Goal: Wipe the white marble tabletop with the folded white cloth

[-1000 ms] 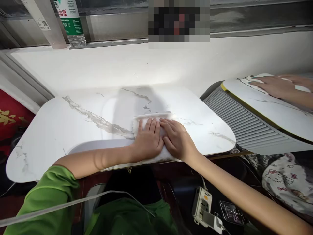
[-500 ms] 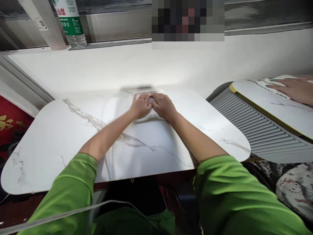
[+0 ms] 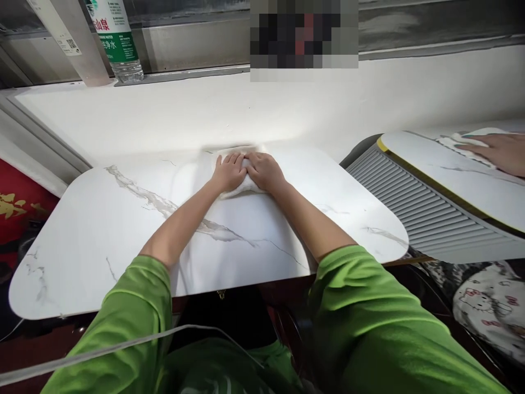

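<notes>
A white folded cloth (image 3: 248, 185) lies on the far side of a white marble-patterned tabletop (image 3: 82, 235), close to the wall. My left hand (image 3: 229, 172) presses down on the left part of it, fingers closed together over the fabric. Beside it, touching near the thumbs, my right hand (image 3: 267, 172) grips the right part. Both arms reach straight forward in green sleeves. The cloth's middle is partly covered by the hands, and its edges show behind and in front of them.
A water bottle (image 3: 118, 49) and a tall translucent container (image 3: 82, 44) stand on the ledge at back left. At right, another person's hand (image 3: 502, 153) rests on a cloth on a second table (image 3: 463, 180) with ribbed sides. A pale cable (image 3: 123, 342) crosses my lap.
Both my hands and the cloth have shifted slightly left across the tabletop. The view has also moved a little. The other person's hand stays on its cloth.
</notes>
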A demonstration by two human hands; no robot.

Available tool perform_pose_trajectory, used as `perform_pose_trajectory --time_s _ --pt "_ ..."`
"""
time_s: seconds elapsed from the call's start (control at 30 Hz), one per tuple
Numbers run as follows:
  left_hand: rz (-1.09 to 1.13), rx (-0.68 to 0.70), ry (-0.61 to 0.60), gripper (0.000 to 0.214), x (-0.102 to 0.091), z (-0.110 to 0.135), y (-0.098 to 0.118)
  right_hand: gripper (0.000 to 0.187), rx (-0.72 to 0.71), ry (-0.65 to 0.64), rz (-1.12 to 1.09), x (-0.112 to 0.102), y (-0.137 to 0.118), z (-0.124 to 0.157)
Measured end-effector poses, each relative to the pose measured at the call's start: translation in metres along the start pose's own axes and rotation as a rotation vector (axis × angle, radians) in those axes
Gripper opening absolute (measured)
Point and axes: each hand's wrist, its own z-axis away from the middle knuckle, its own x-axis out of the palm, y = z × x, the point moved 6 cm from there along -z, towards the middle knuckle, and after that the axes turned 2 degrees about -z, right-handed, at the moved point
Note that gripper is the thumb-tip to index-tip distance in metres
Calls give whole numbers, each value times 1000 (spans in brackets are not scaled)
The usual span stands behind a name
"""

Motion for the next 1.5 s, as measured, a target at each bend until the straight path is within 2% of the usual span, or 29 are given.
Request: perform_pose_trajectory --time_s 0.13,0.37,0.43,0.5,0.57,0.67,0.77,0.9,1.0,1.07,1.23,1.37,1.5 --pt "-31 35 -14 55 -7 55 14 44 -33 21 -14 -12 -37 44" --pt "-147 113 26 55 -19 191 37 50 -121 -21 -22 -30 -123 143" --pt "-169 119 47 56 -22 219 38 52 -167 -35 -42 -34 -144 158" --pt "-186 103 72 55 -25 233 35 51 -201 -47 -68 -35 -156 162" --pt "-191 76 82 55 -27 233 25 50 -223 -61 -93 -29 -162 154" --pt "-165 27 53 55 -27 213 -1 46 -225 -72 -109 -13 -161 123" --pt "-111 -28 34 54 -29 178 -39 41 -211 -69 -122 7 -156 76" --pt "-78 -97 72 51 -34 125 -88 34 -206 -110 -99 32 -148 9" --pt "-67 -139 92 49 -34 90 -114 34 -158 -117 -90 48 -139 -31" --pt "-62 -141 96 48 -33 74 -125 35 -135 -103 -100 56 -133 -48" --pt "-62 -149 90 48 -29 61 -136 34 -130 -103 -99 64 -128 -60" --pt "-64 -155 94 48 -26 70 -133 34 -151 -96 -83 60 -131 -51" --pt "-69 -148 105 47 -27 88 -120 34 -161 -116 -73 54 -136 -32"
